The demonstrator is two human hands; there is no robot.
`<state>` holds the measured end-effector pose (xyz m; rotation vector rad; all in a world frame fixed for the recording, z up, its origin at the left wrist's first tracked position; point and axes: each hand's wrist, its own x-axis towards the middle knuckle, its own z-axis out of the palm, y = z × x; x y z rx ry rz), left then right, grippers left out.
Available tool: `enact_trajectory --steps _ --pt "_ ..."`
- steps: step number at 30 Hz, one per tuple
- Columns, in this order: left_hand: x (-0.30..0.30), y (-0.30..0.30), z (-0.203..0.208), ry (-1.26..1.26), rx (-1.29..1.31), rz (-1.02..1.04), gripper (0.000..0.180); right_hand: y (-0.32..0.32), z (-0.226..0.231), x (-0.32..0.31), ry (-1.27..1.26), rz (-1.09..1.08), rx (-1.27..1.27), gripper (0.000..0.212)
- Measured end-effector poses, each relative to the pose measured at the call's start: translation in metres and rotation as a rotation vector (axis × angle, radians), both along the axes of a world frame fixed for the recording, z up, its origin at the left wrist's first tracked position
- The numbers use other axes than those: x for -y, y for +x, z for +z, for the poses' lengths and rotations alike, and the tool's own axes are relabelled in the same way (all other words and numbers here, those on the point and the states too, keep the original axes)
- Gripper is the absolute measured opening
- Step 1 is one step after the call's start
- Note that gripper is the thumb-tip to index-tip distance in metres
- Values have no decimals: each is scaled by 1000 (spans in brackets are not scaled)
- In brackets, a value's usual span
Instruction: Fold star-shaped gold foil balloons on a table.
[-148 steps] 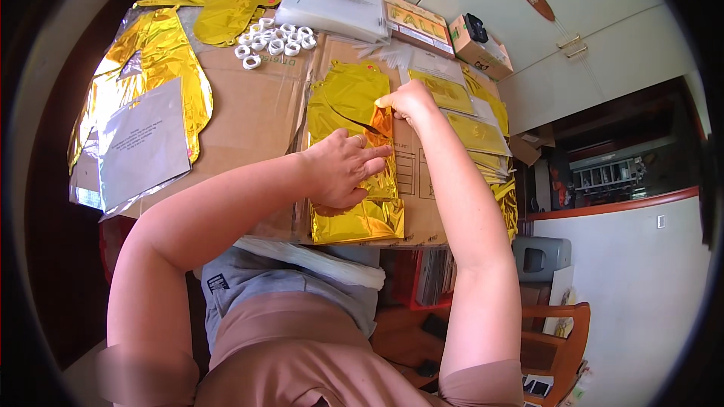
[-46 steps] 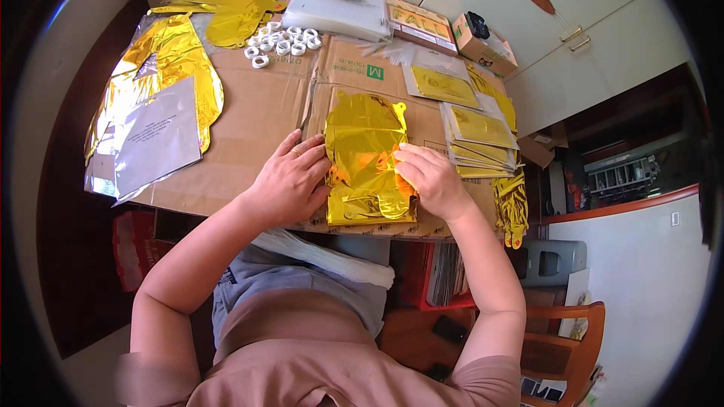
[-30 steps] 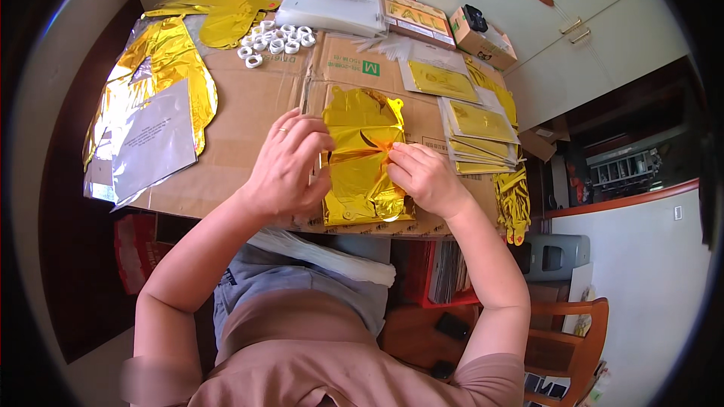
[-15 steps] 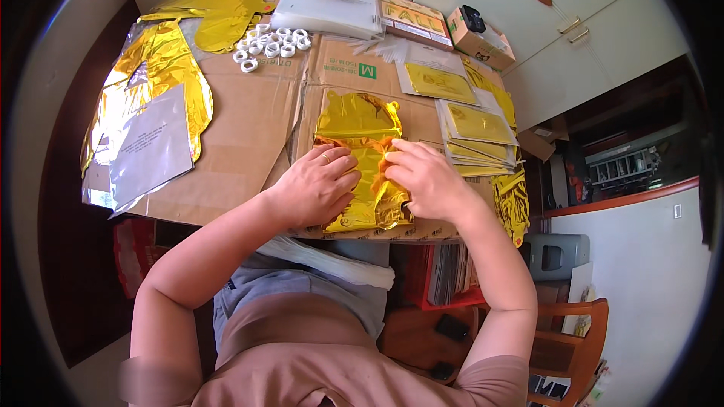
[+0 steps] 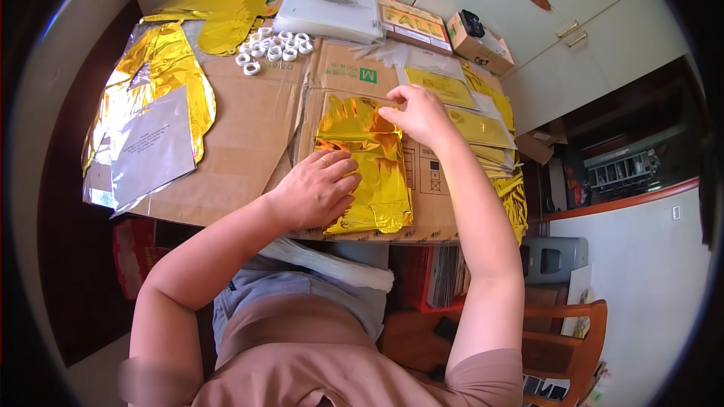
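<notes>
A flat, folded gold foil balloon lies on the cardboard in front of me, its surface creased and shiny. My left hand rests on its left side with the fingers laid over the foil; a ring is on one finger. At the balloon's upper right corner is my right hand, its thumb and forefinger apart and curved, close to the foil edge. Whether the fingertips touch the foil I cannot tell. The other fingers of that hand are partly hidden.
Larger gold foil sheets and a grey printed bag lie left. White rings and a stack of clear bags stand at the back. Flat packets of folded gold foil lie right, near an open small box.
My right hand has moved up and away from the balloon's right edge to its upper right corner. The right side of the foil now lies flatter. My left hand has stayed in place.
</notes>
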<state>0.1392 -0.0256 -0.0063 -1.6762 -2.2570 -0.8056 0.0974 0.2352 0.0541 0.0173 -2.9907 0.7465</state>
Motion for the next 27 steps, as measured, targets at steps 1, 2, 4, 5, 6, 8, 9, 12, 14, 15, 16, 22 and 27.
enact_trajectory --steps 1,2,4,5,6,8,9,12,14,15,16,22,27 --pt "0 0 0 -2 0 -2 34 -4 -5 2 31 28 -38 39" --pt "-1 0 0 -4 0 -5 35 -7 -13 1 9 45 -73 34" --pt "0 0 -2 -6 4 -3 36 -8 -20 2 6 88 -50 29" --pt "0 0 -2 -6 4 -4 36 -9 -23 0 4 107 -39 26" --pt "0 0 -3 -5 7 -2 37 -6 -21 4 -18 124 -72 22" --pt "1 0 -3 7 -18 10 35 5 -17 10 -63 154 -139 14" --pt "0 1 -3 13 -31 12 34 12 -15 11 -27 197 -209 12" --pt "0 1 -3 16 -43 12 35 33 -11 8 110 325 -416 9" --pt "1 1 -3 13 -36 18 35 45 -12 5 239 414 -550 11" --pt "0 1 -3 11 -33 17 34 51 -14 4 297 456 -591 12" --pt "0 2 -3 -7 -13 21 34 56 -16 3 354 499 -632 13" --pt "1 1 -1 -5 4 17 34 66 -26 -3 540 621 -709 21" --pt "0 0 -4 44 -33 6 36 69 -25 2 515 628 -682 30"
